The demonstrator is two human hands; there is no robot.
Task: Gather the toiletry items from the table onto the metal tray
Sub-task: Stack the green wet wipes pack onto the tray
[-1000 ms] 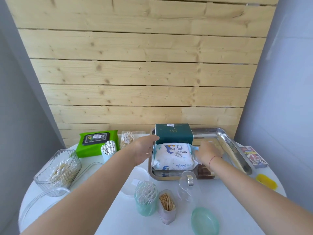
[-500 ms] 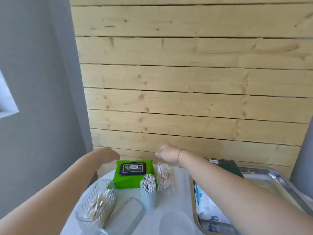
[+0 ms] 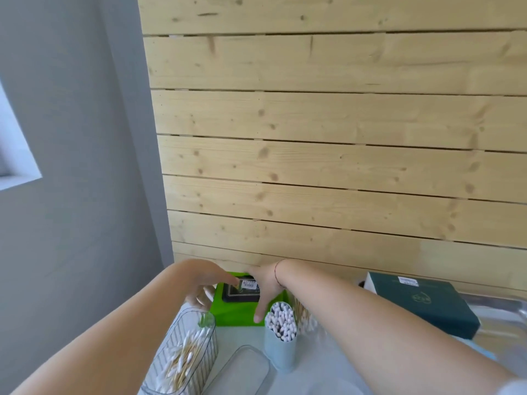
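A bright green wipes pack (image 3: 236, 313) with a black label lies at the back of the white table (image 3: 319, 366) against the wooden wall. My left hand (image 3: 205, 283) is at its left end, fingers spread. My right hand (image 3: 263, 289) lies over its right side, fingers pointing down across the pack. Neither hand has lifted it, and whether they grip it is unclear. The metal tray (image 3: 507, 312) shows at the right edge, with a dark green box (image 3: 422, 303) on it.
A pale blue cup of white cotton swabs (image 3: 281, 334) stands just in front of the pack, with a bag of wooden swabs (image 3: 302, 315) beside it. A ribbed clear box of swabs (image 3: 182, 354) and a clear lid (image 3: 242, 372) sit front left.
My view swung left and up, away from the tray. Both hands left the white wipes pack on the tray and came down onto the green pack.
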